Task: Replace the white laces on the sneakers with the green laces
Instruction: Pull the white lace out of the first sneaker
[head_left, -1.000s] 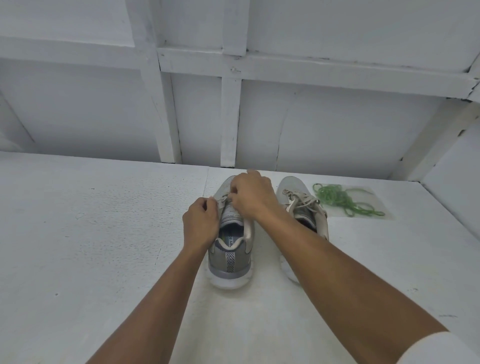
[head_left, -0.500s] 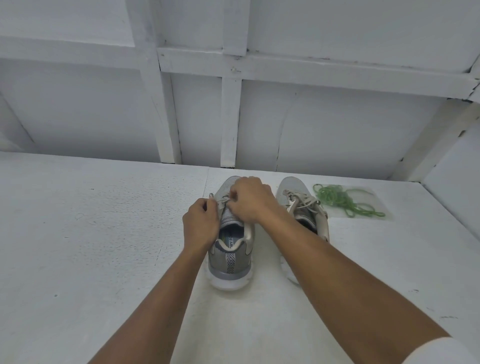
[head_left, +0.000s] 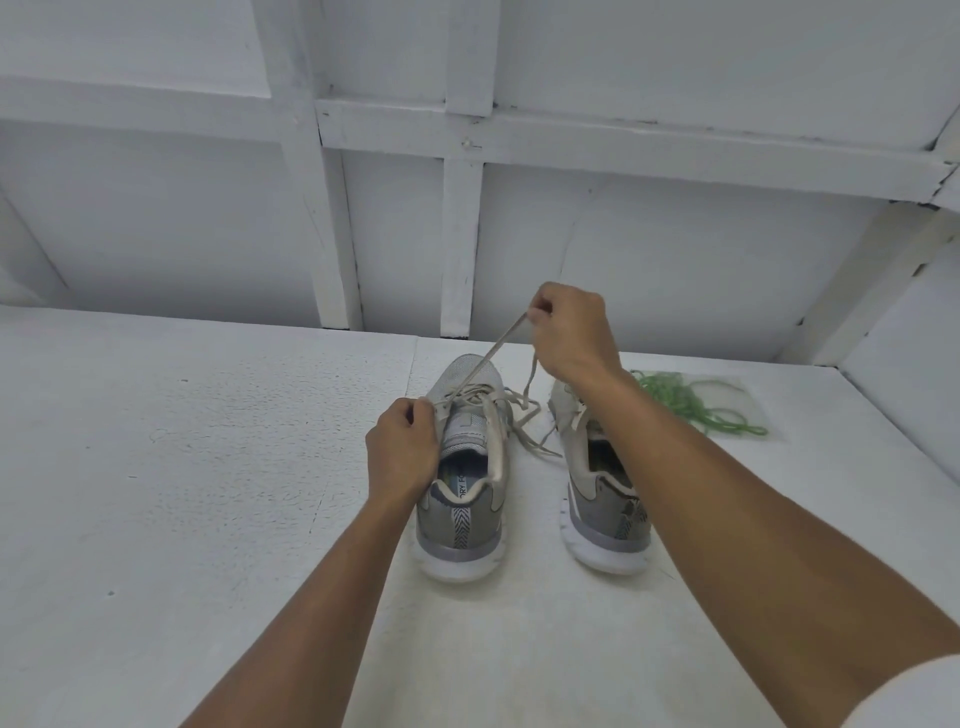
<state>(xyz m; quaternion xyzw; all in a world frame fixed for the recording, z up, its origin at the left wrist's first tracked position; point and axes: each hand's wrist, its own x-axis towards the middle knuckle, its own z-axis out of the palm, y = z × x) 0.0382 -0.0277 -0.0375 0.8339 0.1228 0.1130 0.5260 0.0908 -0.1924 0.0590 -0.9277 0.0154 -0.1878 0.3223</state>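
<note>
Two grey sneakers with white soles stand side by side, heels toward me. My left hand (head_left: 401, 451) grips the upper left edge of the left sneaker (head_left: 465, 483) near its top eyelets. Above the shoe, my right hand (head_left: 570, 332) pinches the white lace (head_left: 493, 348), which runs taut from the eyelets up to my fingers; a loose length hangs down between the shoes. The right sneaker (head_left: 605, 499) is partly hidden behind my right forearm and still carries its white lace. Green laces (head_left: 691, 402) lie in a tangle on the surface to the right of the shoes.
The shoes stand on a white painted surface (head_left: 208, 493) backed by a white wall with wooden battens (head_left: 460, 244). A slanted white panel (head_left: 909, 374) closes the right side. The green laces rest on a clear plastic bag (head_left: 753, 410).
My right hand has risen from the left sneaker's tongue and pulled the white lace up and out, so the knot is undone. My left hand stays on the shoe.
</note>
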